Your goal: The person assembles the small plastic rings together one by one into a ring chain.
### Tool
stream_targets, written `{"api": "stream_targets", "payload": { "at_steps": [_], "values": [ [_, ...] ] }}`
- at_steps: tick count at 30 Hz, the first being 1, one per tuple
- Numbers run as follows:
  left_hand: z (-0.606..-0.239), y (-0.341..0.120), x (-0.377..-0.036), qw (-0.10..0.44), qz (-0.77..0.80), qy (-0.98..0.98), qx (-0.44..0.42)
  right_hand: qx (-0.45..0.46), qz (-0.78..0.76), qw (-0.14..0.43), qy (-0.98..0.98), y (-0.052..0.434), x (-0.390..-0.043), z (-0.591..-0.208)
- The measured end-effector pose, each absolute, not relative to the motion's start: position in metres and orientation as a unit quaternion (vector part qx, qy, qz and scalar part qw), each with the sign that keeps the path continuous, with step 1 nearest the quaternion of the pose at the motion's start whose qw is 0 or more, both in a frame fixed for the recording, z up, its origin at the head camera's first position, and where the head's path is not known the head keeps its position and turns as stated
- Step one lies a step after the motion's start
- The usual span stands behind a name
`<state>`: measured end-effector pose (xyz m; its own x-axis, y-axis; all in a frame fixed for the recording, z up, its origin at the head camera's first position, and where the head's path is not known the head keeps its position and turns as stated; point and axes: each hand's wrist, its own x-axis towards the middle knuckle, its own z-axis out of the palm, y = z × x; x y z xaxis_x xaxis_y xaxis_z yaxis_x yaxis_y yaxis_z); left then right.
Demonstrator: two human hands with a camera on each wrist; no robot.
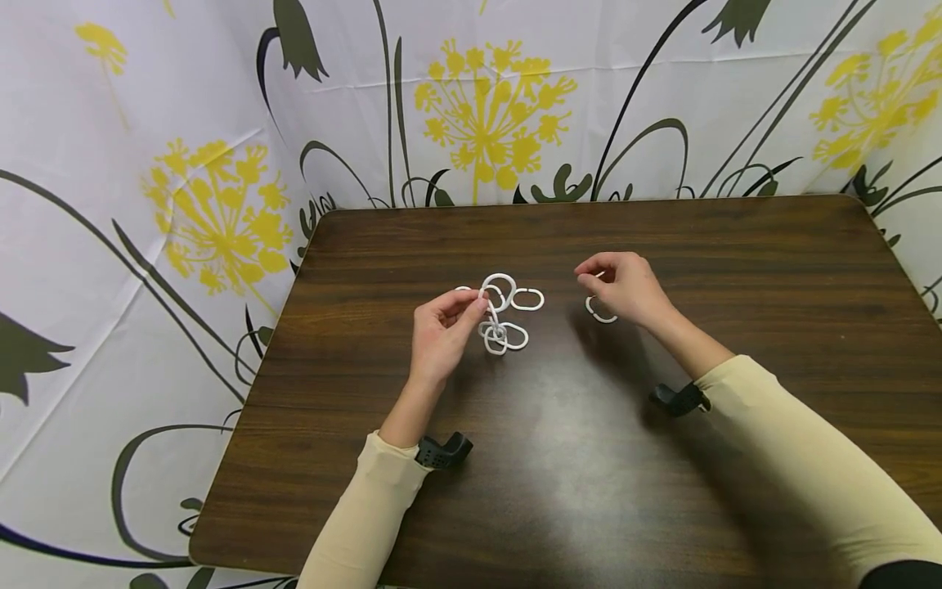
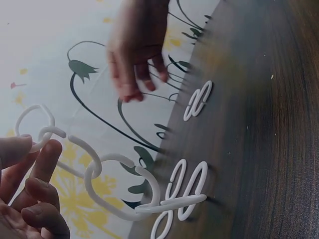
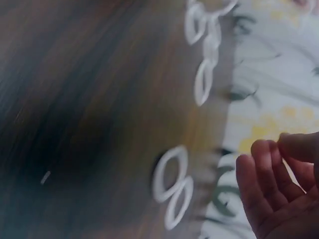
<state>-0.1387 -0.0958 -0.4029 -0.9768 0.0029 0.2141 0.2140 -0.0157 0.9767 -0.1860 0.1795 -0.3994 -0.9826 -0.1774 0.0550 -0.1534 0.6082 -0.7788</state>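
My left hand (image 1: 436, 337) pinches a white plastic link (image 2: 20, 119) between thumb and fingertips. From it hangs a short chain of joined links (image 2: 95, 172), each an oval loop with a small gap. The chain's lower end is close to several more white links (image 1: 530, 299) on the table; whether they are joined to it I cannot tell. To the right, my right hand (image 1: 631, 288) hovers above the table with loosely bent fingers and holds nothing. Below it lie two overlapping white links (image 3: 169, 175), partly hidden by that hand in the head view.
The brown wood-grain table (image 1: 574, 491) has rounded corners. Behind it and at its left hangs a white curtain (image 1: 353, 98) with yellow and green flowers. A black wrist camera (image 1: 444, 451) sits on the left wrist, another camera (image 1: 675, 400) on the right.
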Motion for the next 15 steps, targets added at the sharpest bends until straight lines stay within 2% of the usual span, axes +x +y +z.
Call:
{"api": "stream_targets", "payload": {
  "at_steps": [8, 15],
  "values": [
    [-0.403, -0.096, -0.139, 0.08, -0.704, -0.701, -0.078, -0.085, -0.263, 0.03, 0.961, 0.209, -0.191, -0.421],
    [-0.402, -0.095, -0.14, 0.074, -0.707, -0.699, -0.076, -0.085, -0.2, 0.056, 0.975, 0.215, -0.19, -0.432]
  ]
}}
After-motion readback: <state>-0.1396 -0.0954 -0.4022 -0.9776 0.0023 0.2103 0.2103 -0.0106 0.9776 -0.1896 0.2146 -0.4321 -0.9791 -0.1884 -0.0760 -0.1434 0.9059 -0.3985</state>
